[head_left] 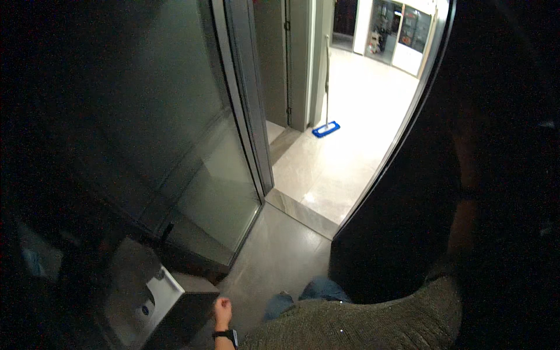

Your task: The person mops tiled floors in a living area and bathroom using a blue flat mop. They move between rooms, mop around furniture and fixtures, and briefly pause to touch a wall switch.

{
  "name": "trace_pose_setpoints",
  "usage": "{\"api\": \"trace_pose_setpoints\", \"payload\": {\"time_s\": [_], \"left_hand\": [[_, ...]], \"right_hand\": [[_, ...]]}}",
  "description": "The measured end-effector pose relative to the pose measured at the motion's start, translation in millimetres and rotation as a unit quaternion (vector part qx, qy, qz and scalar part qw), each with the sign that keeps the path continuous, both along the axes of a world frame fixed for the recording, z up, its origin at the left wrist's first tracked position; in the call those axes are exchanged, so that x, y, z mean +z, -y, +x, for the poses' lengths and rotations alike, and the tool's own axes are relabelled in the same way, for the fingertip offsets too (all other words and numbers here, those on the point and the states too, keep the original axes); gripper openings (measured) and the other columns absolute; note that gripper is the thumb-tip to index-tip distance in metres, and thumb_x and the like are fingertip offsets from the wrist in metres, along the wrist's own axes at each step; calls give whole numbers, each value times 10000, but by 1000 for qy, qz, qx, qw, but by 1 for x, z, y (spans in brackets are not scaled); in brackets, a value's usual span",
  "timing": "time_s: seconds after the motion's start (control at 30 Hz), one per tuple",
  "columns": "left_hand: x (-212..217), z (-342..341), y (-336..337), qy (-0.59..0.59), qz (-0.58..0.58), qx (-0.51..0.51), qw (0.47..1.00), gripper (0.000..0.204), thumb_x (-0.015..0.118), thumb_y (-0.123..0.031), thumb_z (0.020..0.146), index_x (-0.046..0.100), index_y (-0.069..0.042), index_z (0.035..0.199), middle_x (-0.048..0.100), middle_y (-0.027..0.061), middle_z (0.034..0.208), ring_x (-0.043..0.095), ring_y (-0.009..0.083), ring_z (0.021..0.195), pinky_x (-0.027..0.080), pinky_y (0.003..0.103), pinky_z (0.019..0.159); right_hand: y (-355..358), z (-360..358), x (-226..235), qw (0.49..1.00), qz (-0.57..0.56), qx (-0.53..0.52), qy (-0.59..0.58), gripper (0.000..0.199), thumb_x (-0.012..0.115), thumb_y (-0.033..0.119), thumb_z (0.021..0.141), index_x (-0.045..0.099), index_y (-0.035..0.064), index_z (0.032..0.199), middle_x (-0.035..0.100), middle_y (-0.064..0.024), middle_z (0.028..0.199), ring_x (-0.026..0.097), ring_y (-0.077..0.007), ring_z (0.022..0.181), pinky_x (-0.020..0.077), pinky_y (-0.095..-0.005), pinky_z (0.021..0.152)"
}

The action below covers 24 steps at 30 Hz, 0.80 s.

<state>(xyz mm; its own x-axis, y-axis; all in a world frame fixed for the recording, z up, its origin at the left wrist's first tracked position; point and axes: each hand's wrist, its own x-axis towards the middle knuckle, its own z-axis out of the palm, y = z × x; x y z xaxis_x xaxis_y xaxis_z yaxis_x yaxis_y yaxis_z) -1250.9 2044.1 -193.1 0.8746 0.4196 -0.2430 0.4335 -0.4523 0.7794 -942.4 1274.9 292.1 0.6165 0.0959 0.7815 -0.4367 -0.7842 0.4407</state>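
Observation:
My left hand [222, 307], with a black watch [226, 335] on its wrist, hangs low beside the front corner of a dark vanity cabinet [188, 315]. Its fingers look loosely curled, and nothing shows in them. A pale washbasin [173, 290] is set in the cabinet, just left of this hand. On the right, my bare right forearm [462, 224] reaches up from a dark sleeve along a dark door panel [396, 233]. Deep shadow hides the fingers of my right hand, so what it touches cannot be made out.
Ahead, a doorway with a low stone threshold [303, 213] opens onto a bright tiled floor [364, 111]. A blue flat mop [326, 129] leans by the wall there. Left of the doorway stands a framed glass panel [219, 198]. Glass-fronted cabinets [413, 35] stand farther off.

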Motion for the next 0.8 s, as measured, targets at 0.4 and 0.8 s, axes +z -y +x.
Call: {"api": "trace_pose_setpoints", "payload": {"time_s": [0.4, 0.8], "left_hand": [[204, 302, -25, 147, 322, 146, 924, 159, 518, -28, 876, 583, -27, 1021, 553, 136, 1076, 559, 299, 976, 465, 387, 841], [171, 573, 181, 33, 84, -184, 979, 124, 592, -61, 832, 653, -25, 933, 644, 91, 838, 615, 179, 716, 493, 293, 660]], "right_hand": [[-209, 112, -221, 758, 556, 331, -80, 533, 577, -9, 799, 459, 34, 1317, 616, -133, 1007, 614, -211, 860, 521, -325, 731], [-211, 378, -115, 365, 649, 642, -184, 120, 570, 101, 893, 632, 6, 853, 663, -86, 784, 640, -178, 677, 492, -275, 617]]}}
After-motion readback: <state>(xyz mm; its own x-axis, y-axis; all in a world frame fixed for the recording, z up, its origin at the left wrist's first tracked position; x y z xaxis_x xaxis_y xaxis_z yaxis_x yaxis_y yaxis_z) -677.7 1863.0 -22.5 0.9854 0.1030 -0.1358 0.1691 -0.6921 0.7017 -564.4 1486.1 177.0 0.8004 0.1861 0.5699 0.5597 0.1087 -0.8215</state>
